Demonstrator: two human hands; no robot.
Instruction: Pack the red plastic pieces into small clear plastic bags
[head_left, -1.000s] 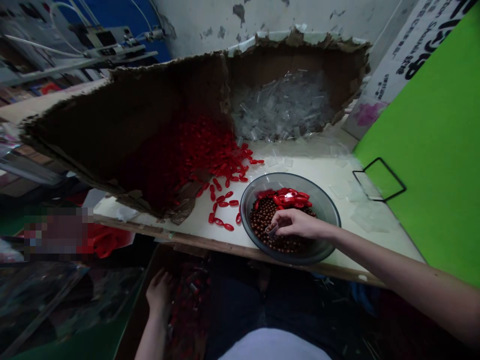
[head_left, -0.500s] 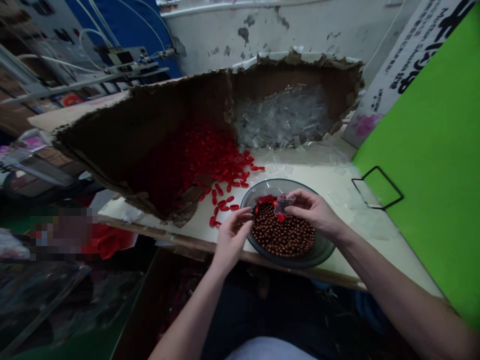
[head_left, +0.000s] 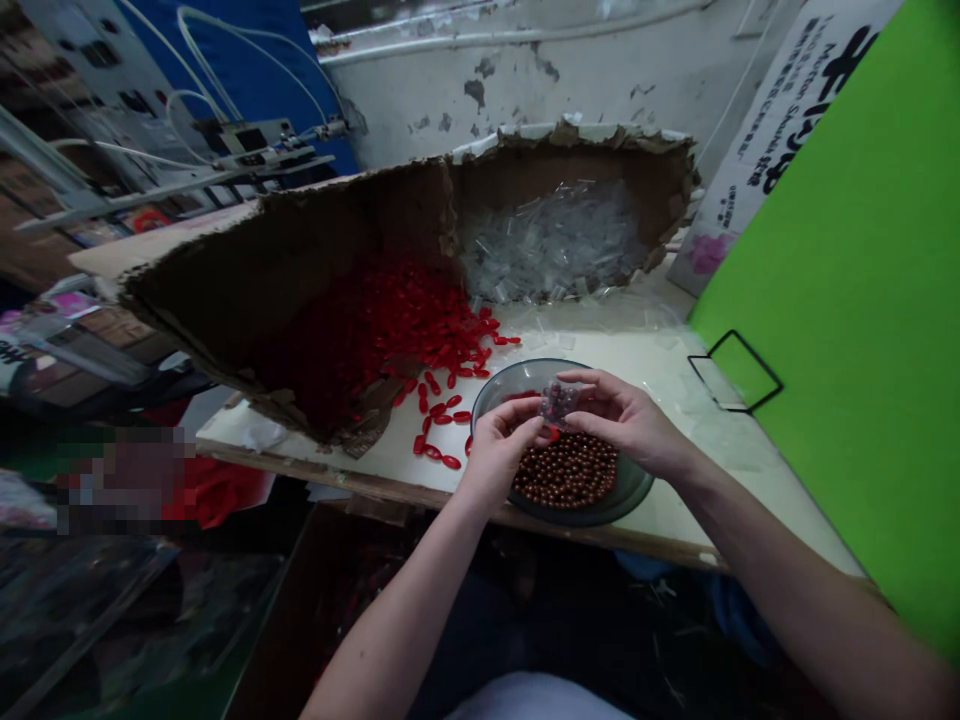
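Note:
A small clear plastic case (head_left: 559, 403) is held up above the bowl, with dark round beads showing through it. My right hand (head_left: 641, 420) pinches the case between thumb and fingers at its right side. At the left edge, my left hand (head_left: 499, 445) closes on it with thumb and fingertips. A bit of red shows just under the case, partly hidden. Below sits a grey translucent bowl (head_left: 639, 490) at the table's front edge. Brown shiny beads (head_left: 574, 475) lie in the bowl, and some red pieces show at its back behind my fingers.
Red oval pieces (head_left: 390, 315) spill from a torn cardboard box (head_left: 300, 240) onto the white table (head_left: 652, 350). Its right compartment holds a heap of clear plastic cases (head_left: 555, 240). A green panel (head_left: 847, 300) with a black wire handle (head_left: 780, 372) stands to the right.
My left hand has moved right and up to the case and closed on it. Dark beads now show in the case, which looked mostly clear before. The view has shifted slightly.

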